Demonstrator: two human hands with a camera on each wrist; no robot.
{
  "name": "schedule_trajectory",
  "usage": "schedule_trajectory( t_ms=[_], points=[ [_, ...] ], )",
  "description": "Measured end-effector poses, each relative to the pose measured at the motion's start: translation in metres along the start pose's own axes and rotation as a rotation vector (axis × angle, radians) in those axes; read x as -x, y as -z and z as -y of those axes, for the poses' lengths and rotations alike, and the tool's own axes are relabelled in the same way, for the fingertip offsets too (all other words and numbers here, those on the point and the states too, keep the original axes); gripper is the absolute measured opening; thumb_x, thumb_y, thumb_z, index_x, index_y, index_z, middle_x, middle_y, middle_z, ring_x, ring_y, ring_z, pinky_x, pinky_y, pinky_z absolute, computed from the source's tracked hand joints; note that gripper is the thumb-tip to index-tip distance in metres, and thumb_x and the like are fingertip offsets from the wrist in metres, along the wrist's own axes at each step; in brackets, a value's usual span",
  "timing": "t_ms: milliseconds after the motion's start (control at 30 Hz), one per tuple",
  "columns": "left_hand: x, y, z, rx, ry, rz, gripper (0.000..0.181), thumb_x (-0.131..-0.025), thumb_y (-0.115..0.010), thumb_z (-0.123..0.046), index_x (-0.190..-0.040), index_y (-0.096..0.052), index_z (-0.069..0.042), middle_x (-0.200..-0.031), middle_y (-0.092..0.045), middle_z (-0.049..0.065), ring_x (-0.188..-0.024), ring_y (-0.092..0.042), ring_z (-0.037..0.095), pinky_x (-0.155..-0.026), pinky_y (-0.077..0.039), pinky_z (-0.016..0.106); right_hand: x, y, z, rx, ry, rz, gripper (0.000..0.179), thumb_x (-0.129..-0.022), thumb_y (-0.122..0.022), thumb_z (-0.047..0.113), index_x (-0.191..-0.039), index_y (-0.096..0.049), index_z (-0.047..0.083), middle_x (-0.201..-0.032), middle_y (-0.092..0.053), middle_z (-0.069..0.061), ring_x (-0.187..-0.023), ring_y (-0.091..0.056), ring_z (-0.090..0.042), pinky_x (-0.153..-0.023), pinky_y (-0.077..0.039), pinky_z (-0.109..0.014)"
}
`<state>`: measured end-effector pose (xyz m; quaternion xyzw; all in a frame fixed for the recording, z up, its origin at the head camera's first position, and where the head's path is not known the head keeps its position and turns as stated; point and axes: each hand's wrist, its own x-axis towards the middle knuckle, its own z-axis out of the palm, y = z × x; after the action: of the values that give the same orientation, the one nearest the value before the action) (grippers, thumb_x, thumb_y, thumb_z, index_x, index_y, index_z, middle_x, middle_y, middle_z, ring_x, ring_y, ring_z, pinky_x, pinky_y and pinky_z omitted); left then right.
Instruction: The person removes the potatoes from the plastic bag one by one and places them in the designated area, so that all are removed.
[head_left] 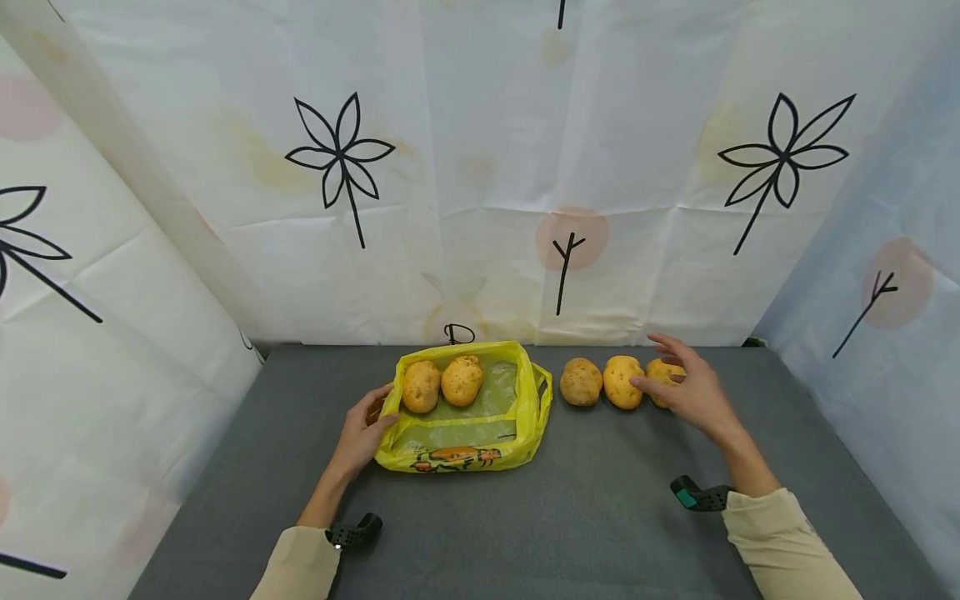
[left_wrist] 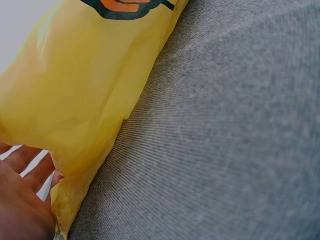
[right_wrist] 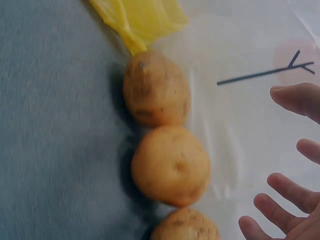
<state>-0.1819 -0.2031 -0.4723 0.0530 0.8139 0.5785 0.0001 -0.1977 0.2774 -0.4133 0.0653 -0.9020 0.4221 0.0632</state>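
Note:
A yellow plastic bag [head_left: 450,442] lies with its mouth open on the grey table; two potatoes [head_left: 462,381] sit inside. At its left end, my left hand [head_left: 363,432] holds the rim, thumb over the edge. In the left wrist view, fingers [left_wrist: 39,175] reach behind the bag's yellow side [left_wrist: 85,100]. To the right of the bag, three potatoes [head_left: 581,382] stand in a row. My right hand [head_left: 697,392] hovers by the row's right end, fingers spread, partly covering the last potato [head_left: 662,375]. The right wrist view shows that hand [right_wrist: 295,205] apart from the potatoes [right_wrist: 172,166].
A white fabric backdrop [head_left: 480,167] with black plant drawings rises behind the table, and side cloths [head_left: 892,358] flank it. The bag's handle loop [head_left: 544,392] lies close to the nearest loose potato. Grey table surface [head_left: 562,533] extends in front.

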Motion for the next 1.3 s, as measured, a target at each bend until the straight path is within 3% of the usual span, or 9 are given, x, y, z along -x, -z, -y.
schedule_trajectory(
  t_ms=[133, 367, 1067, 1300],
  points=[
    [0.0, 0.0, 0.0, 0.001, 0.001, -0.002, 0.051, -0.102, -0.055, 0.002, -0.15, -0.04, 0.008, -0.151, -0.04, 0.031, -0.139, -0.04, 0.047, -0.108, -0.039, 0.059, 0.0, -0.009, 0.004, -0.029, 0.032, 0.002, 0.079, -0.093, -0.077, 0.027, -0.158, -0.035, 0.008, -0.151, -0.04, -0.031, -0.135, -0.038, -0.05, -0.103, -0.034, -0.069],
    [-0.016, 0.0, 0.042, -0.019, -0.003, -0.025, 0.051, -0.103, -0.056, -0.005, -0.152, -0.042, -0.002, -0.153, -0.042, 0.024, -0.139, -0.042, 0.042, -0.108, -0.04, 0.057, -0.003, -0.03, 0.015, -0.1, 0.058, 0.019, 0.076, -0.093, -0.077, 0.02, -0.156, -0.038, 0.007, -0.152, -0.039, -0.029, -0.136, -0.038, -0.048, -0.105, -0.033, -0.07],
    [-0.016, 0.001, 0.045, -0.011, -0.012, -0.026, 0.05, -0.103, -0.057, -0.006, -0.151, -0.044, -0.003, -0.153, -0.043, 0.021, -0.14, -0.042, 0.04, -0.108, -0.039, 0.057, -0.013, -0.094, 0.055, -0.275, 0.13, 0.087, 0.071, -0.091, -0.079, 0.016, -0.152, -0.045, 0.01, -0.149, -0.045, -0.024, -0.132, -0.044, -0.047, -0.105, -0.039, -0.065],
    [-0.009, -0.001, 0.025, 0.008, -0.008, -0.01, 0.051, -0.102, -0.056, 0.0, -0.151, -0.041, 0.004, -0.151, -0.042, 0.028, -0.138, -0.042, 0.045, -0.106, -0.04, 0.058, -0.021, -0.117, 0.067, -0.299, 0.137, 0.132, 0.073, -0.09, -0.08, 0.019, -0.153, -0.044, 0.01, -0.151, -0.043, -0.024, -0.133, -0.045, -0.045, -0.104, -0.039, -0.065]
  ],
)
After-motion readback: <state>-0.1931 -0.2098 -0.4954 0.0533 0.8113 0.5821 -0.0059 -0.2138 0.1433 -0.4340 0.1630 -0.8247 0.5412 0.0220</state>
